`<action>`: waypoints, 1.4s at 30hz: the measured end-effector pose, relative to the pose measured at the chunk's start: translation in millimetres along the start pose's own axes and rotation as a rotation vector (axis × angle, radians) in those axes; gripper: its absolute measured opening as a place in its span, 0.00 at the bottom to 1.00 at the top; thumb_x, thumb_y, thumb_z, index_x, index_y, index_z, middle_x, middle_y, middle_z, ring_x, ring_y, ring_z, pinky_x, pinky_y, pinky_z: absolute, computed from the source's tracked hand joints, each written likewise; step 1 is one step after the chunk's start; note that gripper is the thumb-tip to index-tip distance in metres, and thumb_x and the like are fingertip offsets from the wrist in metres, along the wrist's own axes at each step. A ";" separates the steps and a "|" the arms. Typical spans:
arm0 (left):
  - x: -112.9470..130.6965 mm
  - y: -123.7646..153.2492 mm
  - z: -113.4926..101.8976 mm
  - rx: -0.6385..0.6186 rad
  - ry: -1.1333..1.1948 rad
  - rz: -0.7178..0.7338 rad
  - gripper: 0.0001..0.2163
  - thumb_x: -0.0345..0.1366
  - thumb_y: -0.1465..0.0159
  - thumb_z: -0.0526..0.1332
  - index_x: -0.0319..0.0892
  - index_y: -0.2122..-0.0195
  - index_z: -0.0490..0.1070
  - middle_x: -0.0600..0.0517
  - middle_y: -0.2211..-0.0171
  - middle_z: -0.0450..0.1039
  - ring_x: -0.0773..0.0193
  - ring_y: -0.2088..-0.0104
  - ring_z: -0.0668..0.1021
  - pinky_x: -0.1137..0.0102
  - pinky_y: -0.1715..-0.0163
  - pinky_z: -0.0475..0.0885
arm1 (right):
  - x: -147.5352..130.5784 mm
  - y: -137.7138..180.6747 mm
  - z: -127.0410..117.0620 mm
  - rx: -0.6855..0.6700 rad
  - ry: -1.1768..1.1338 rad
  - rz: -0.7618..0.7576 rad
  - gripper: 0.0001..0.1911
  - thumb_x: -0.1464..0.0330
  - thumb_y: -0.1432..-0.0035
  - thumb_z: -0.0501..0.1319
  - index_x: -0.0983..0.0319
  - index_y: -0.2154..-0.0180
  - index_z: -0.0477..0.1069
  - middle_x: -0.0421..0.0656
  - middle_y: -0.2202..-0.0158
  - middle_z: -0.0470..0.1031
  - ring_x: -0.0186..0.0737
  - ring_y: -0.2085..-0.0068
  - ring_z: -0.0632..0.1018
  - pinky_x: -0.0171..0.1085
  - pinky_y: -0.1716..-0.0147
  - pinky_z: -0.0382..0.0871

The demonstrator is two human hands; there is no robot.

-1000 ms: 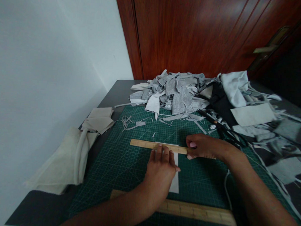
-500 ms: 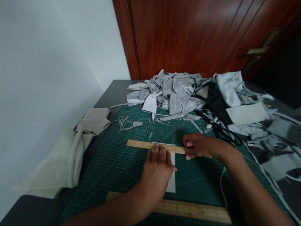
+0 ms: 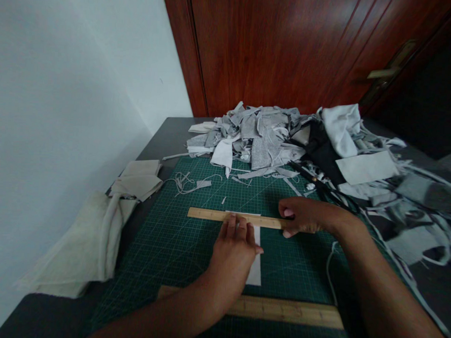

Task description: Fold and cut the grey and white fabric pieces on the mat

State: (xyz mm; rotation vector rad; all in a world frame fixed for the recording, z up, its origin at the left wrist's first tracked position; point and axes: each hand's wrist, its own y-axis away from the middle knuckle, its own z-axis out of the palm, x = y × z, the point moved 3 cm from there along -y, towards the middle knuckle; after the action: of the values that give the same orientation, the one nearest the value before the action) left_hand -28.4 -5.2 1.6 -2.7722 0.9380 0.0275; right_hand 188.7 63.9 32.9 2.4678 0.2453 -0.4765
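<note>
A thin wooden ruler (image 3: 205, 214) lies crosswise over a narrow pale piece of fabric (image 3: 256, 268) on the green cutting mat (image 3: 171, 246). My left hand (image 3: 234, 248) rests flat on ruler and fabric, fingers stretched out and slightly apart, pressing near the ruler's middle. At the ruler's right part, my right hand (image 3: 301, 216) is closed, with curled fingertips at its upper edge and another at its lower edge. The ruler's tip shows just past that hand. Only a little of the fabric shows beyond the ruler; the left hand covers much of the rest.
A wider wooden ruler (image 3: 290, 310) lies nearer me, partly under my left forearm. Grey and white fabric scraps (image 3: 263, 136) are heaped at the back. Black scissors (image 3: 324, 187) lie right of my right hand. Folded cream cloth (image 3: 85, 248) sits left; loose threads (image 3: 184, 182) lie on the mat.
My right hand has shifted slightly right along the ruler. My left hand keeps its place on the ruler and fabric. The whole view has moved a little.
</note>
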 end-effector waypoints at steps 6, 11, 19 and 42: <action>0.9 -0.1 3.4 0.007 0.000 0.013 0.25 0.47 0.38 0.70 0.33 0.46 0.76 0.33 0.42 0.73 0.37 0.38 0.73 0.49 0.43 0.75 | -2.1 -0.9 2.5 0.012 0.031 0.023 0.15 0.68 0.55 0.72 0.58 0.67 0.67 0.39 0.66 0.74 0.43 0.63 0.76 0.35 0.72 0.58; 1.7 -0.7 3.0 -0.012 -0.003 0.015 0.26 0.48 0.37 0.69 0.32 0.46 0.76 0.33 0.41 0.73 0.37 0.38 0.73 0.49 0.42 0.74 | 1.3 -3.4 5.9 0.029 0.026 0.028 0.15 0.69 0.55 0.72 0.58 0.67 0.67 0.38 0.67 0.73 0.42 0.65 0.75 0.35 0.72 0.57; 1.3 -0.4 5.7 -0.032 0.016 0.012 0.28 0.49 0.37 0.69 0.31 0.44 0.75 0.31 0.40 0.72 0.36 0.37 0.71 0.49 0.41 0.73 | 0.5 -2.8 6.9 0.024 -0.029 0.014 0.14 0.71 0.54 0.71 0.58 0.69 0.67 0.35 0.72 0.70 0.38 0.69 0.72 0.34 0.74 0.55; -0.3 -1.1 1.1 0.005 -0.052 0.037 0.24 0.50 0.35 0.66 0.33 0.47 0.77 0.35 0.44 0.76 0.42 0.41 0.76 0.53 0.45 0.76 | -3.2 -3.1 2.5 0.045 -0.010 -0.087 0.08 0.61 0.40 0.62 0.59 0.67 0.69 0.41 0.69 0.73 0.42 0.67 0.73 0.36 0.72 0.58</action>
State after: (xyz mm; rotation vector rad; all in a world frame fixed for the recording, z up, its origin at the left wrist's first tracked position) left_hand -27.9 -3.9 0.8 -2.7347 0.9752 0.1028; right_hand 184.2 64.6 30.7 2.5054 0.3432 -0.5362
